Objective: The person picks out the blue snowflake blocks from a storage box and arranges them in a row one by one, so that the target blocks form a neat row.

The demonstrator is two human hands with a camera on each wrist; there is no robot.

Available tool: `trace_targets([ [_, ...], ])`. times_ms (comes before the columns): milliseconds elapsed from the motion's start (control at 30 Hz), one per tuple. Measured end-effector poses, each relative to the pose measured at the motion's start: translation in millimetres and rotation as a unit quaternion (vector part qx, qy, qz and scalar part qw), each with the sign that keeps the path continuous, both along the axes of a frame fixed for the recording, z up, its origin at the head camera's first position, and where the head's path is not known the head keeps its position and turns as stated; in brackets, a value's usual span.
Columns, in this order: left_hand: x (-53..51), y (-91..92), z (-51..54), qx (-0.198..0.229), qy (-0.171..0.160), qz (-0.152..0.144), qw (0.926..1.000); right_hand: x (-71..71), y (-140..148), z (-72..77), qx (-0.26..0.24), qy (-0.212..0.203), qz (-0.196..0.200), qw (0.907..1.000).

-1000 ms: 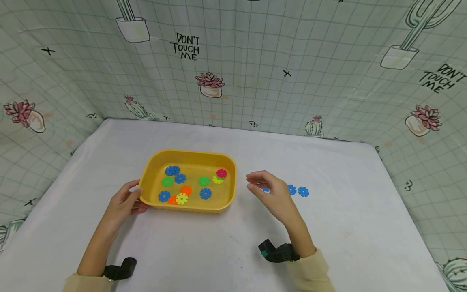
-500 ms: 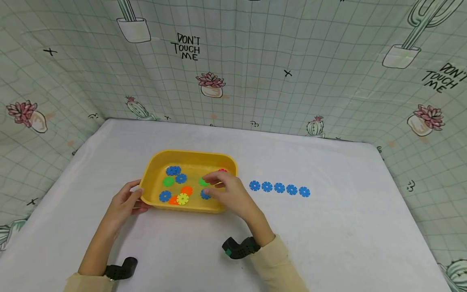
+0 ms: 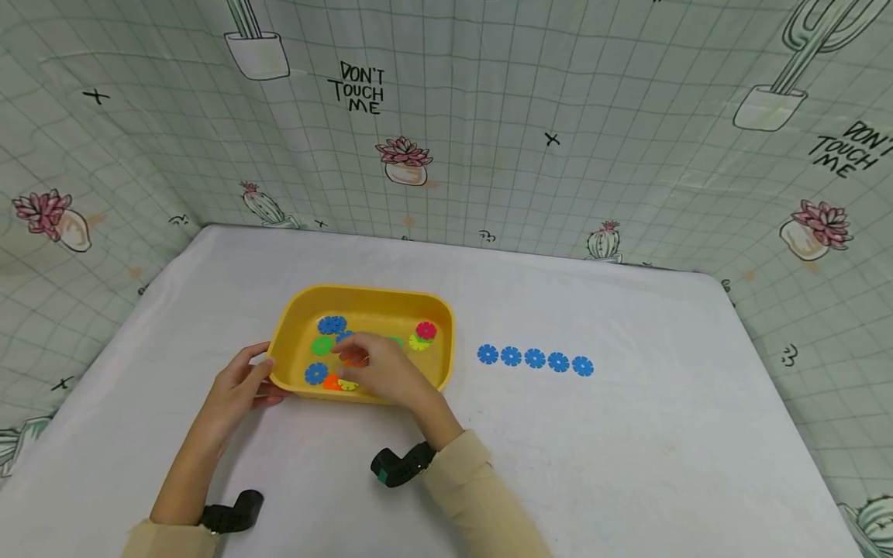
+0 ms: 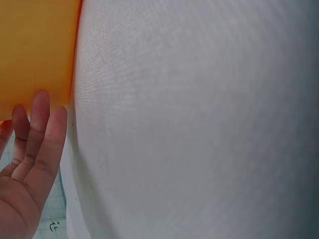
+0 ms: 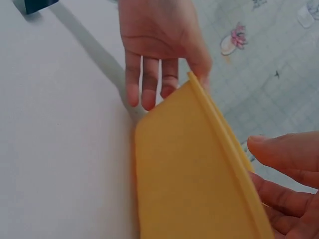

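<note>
A shallow yellow tray (image 3: 391, 291) holds several small notched discs, among them a blue disc (image 3: 316, 373), a green disc (image 3: 322, 346) and a pink disc (image 3: 426, 331). At its left end my left hand (image 3: 240, 380) grips the side, thumb over the rim and fingers against the outer wall; the left wrist view shows those fingers (image 4: 40, 117) on the yellow plastic. My right hand (image 3: 384, 368) hangs over the middle of the tray, thumb and fingers apart, near an orange disc (image 3: 354, 361). It partly hides the discs beneath. No disc shows between its fingers.
Right of the tray, a row of several blue discs (image 3: 535, 358) lies flat on the white tablecloth (image 3: 628, 449). A patterned grid cloth (image 3: 488, 155) hangs behind and at both sides. Each wrist wears a black camera (image 3: 401, 465).
My right hand has moved left from beside the row of blue discs into the tray, uncovering the whole row. My left hand and the tray have stayed in place.
</note>
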State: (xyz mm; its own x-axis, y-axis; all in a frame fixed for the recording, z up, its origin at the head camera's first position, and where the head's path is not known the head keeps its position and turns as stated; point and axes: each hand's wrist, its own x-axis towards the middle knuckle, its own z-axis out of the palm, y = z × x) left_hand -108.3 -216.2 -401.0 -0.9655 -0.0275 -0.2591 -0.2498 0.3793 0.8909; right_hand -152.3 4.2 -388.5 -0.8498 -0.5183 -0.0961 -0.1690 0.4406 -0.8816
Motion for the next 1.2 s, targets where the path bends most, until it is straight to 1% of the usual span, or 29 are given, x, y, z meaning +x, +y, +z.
trace_targets([
  [300,0.2,-0.5,-0.8,0.0,0.002,-0.001,1.0,-12.9,-22.7,-11.5,0.028,-0.024,0.02,0.9991],
  [567,-0.6,-0.4,-1.5,0.001,0.003,-0.003,1.0,-26.3,-36.7,-20.8,0.084,-0.038,0.036,0.9951],
  [833,-0.9,-0.1,-1.3,0.0,0.001,-0.003,1.0,-32.9,-45.2,-24.2,0.126,-0.04,0.06,0.9894],
  [933,-0.9,0.1,-0.8,-0.002,0.001,-0.002,1.0,-34.9,-47.6,-25.2,0.154,-0.026,0.075,0.9849],
  [1100,-0.8,-0.2,-1.0,-0.001,0.003,-0.002,1.0,-36.5,-51.7,-25.8,0.21,0.01,0.097,0.9729],
  [1200,-0.7,-0.9,-1.4,0.006,0.006,-0.003,1.0,-36.3,-53.6,-24.9,0.228,0.012,0.099,0.9685],
])
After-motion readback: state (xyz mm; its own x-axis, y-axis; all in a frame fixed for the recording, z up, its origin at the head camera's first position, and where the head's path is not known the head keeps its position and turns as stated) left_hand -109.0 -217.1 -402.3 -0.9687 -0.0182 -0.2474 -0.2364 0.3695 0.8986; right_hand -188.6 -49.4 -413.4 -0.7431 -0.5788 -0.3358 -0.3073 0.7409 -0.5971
